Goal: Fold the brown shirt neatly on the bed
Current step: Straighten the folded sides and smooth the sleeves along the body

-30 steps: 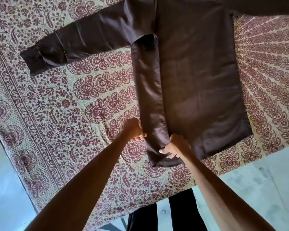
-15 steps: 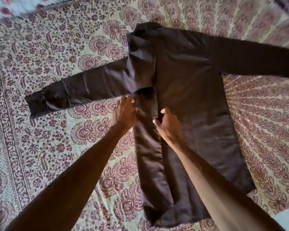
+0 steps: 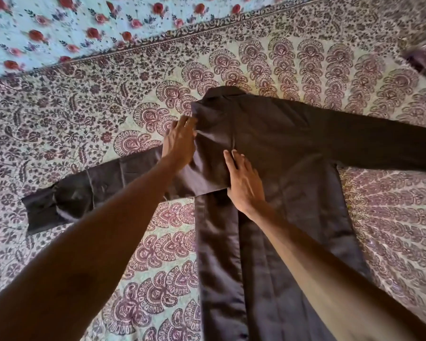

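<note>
Brown long-sleeved shirt (image 3: 293, 148) of sheeny cloth lies flat mid-bed on the maroon paisley bedspread (image 3: 103, 107), hem toward the near edge. Right hand (image 3: 245, 185) and left hand (image 3: 181, 143) press its shoulder fold, fingers straight, gripping nothing. Best to smooth outward and keep the crease straight before the outstretched sleeve (image 3: 84, 193) toward the left edge comes over. A rose-print sheet (image 3: 59, 28) lies at the far-left corner.

One brown shirt (image 3: 280, 148), two hands (image 3: 180, 141) (image 3: 244, 180), two bedcovers (image 3: 84, 107) (image 3: 47, 25)

Paisley bedspread (image 3: 293, 60), rose-print sheet (image 3: 49, 23)
</note>
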